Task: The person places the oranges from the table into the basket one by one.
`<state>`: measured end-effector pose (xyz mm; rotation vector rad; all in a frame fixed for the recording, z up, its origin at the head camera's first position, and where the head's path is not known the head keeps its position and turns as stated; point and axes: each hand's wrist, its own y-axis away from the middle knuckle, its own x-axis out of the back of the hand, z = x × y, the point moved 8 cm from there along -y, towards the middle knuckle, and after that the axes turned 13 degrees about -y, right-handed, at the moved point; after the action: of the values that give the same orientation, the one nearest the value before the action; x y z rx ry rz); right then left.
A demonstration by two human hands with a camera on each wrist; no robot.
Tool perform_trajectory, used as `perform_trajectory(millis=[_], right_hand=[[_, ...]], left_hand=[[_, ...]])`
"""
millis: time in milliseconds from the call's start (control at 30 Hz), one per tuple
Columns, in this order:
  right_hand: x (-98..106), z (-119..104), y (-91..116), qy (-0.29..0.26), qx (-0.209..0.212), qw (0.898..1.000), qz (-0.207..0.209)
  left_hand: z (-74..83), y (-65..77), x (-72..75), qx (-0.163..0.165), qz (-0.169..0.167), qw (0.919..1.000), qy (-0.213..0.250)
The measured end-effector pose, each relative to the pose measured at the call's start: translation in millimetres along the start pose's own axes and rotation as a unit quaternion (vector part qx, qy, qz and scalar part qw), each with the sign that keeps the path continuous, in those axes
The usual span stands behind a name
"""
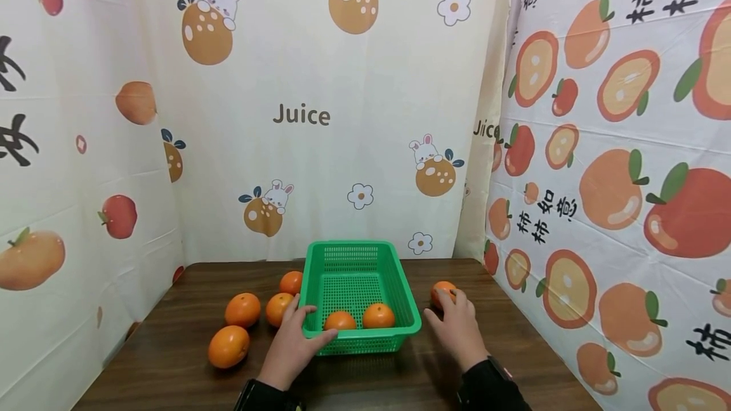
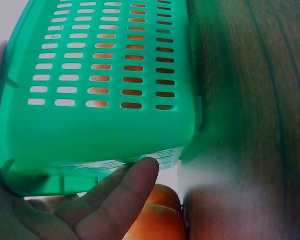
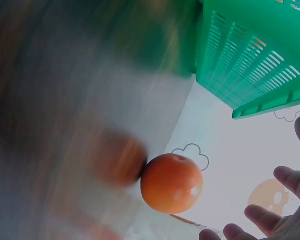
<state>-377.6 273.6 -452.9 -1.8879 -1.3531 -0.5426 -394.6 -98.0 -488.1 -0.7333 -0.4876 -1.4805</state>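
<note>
A green plastic basket (image 1: 407, 297) with slotted walls stands mid-table, two oranges (image 1: 379, 316) lying at its near end. At its near left corner my left hand (image 1: 292, 342) grips the rim, thumb on the near edge and fingers along the left side. The left wrist view has those fingers (image 2: 139, 182) against the basket's outer wall (image 2: 104, 132). On the right, my right hand (image 1: 459, 328) reaches over a single orange (image 1: 442, 293), its fingers spread. In the right wrist view that orange (image 3: 171, 183) sits apart from the fingertips (image 3: 262, 216).
Several more oranges (image 1: 242, 309) lie on the dark wooden table (image 1: 171, 328) left of the basket, the closest right beside its wall. Printed cloth hangs behind the table (image 1: 365, 144) and along both sides.
</note>
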Motion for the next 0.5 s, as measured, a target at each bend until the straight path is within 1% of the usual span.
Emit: perform_trajectory(millis=[167,367,500], right_hand=[[1.0,3.5,-5.4,0.005,-0.009,1.000,-0.011],[3.5,6.9,-8.5,0.009,-0.005,1.000,-0.013],[5.1,7.3,-12.3,0.007,-0.001,1.000,-0.014]], left_hand=[[-0.6,-0.6,0.3,0.005,-0.001,1.0000,-0.003],[-0.8,-0.3,-1.4,0.005,-0.006,1.0000,0.005],[0.6,-0.2,0.3,0.003,-0.004,1.0000,0.006]])
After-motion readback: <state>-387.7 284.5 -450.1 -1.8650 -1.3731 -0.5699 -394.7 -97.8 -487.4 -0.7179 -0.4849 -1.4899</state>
